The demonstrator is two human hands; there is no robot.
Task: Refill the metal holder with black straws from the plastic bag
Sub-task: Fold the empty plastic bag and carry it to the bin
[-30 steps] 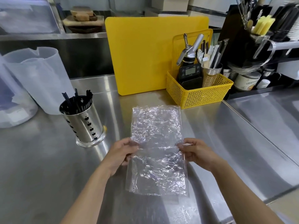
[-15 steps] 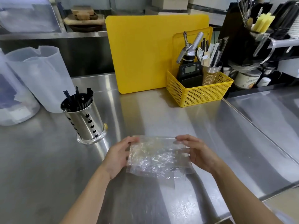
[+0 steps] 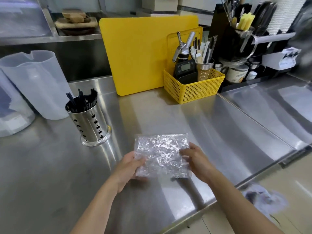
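Gripping crinkled clear bag by its side edges, left hand and right hand, folded square lying flat on steel counter, perforated steel holder standing left, black straws pointing up

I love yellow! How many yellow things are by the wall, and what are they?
Big yellow cutting board: 1
Small yellow cutting board: 1
Yellow basket: 1
Yellow sponge: 1
Total: 4

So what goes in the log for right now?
left hand + right hand: holding folded plastic bag | black straws: in metal holder | bag: looks empty
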